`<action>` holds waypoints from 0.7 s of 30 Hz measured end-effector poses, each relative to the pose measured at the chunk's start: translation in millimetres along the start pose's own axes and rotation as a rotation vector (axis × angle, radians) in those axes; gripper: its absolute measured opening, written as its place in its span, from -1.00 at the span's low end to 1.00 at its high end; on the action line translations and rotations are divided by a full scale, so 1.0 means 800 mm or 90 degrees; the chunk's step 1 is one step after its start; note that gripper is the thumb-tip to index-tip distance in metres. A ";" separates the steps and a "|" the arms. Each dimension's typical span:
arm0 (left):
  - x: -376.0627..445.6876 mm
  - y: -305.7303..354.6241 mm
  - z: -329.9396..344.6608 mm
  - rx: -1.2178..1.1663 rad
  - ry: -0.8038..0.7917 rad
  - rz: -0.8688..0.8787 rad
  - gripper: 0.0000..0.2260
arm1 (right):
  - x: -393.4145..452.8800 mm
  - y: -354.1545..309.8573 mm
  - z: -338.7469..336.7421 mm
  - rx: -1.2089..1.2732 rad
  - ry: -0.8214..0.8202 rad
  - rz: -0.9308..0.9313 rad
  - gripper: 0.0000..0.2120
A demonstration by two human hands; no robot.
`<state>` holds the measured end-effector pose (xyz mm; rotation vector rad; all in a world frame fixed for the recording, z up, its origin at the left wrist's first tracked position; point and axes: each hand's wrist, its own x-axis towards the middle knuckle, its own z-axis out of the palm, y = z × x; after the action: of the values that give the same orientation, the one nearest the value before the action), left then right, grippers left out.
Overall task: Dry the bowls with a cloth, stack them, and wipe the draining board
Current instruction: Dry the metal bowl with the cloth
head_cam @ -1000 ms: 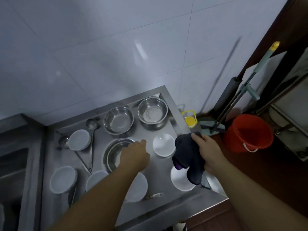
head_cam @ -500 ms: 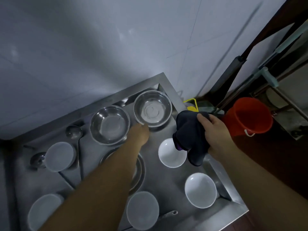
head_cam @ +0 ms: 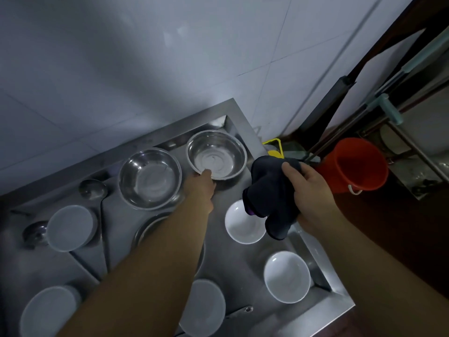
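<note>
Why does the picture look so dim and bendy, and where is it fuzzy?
Head view: dim bluish light; soft glare on the round steel bowl by the left hand; wide-angle lens bends the white tiled wall; near upturned white bowl blurred.

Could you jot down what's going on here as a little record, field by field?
Setting: steel draining board against a tiled wall
Left hand: touching the near rim of the far right steel bowl
Right hand: holding a dark cloth
Other steel bowls: one beside it, one partly hidden under the left arm
White bowls: six spread out, none stacked
Also on board: two ladles
Beside board: red bucket
</note>
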<state>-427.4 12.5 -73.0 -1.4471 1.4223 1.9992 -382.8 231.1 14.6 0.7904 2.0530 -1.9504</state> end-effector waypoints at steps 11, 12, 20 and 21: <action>-0.124 -0.004 -0.054 -0.039 -0.095 0.083 -0.92 | -0.066 -0.075 0.006 -0.021 -0.150 -0.145 -0.52; -0.145 -0.005 -0.060 -0.044 -0.124 0.097 -0.93 | -0.073 -0.081 0.006 -0.022 -0.171 -0.150 -0.55; -0.305 -0.036 -0.097 -0.069 -0.268 0.178 -0.63 | -0.143 -0.119 -0.023 -0.271 -0.385 -0.299 -0.63; -0.322 -0.042 -0.099 -0.069 -0.287 0.186 -0.56 | -0.154 -0.122 -0.027 -0.345 -0.430 -0.355 -0.63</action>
<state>-244.0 37.8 125.3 -0.7743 1.3946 2.4143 -324.2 223.9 162.1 -0.5352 2.2699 -1.4146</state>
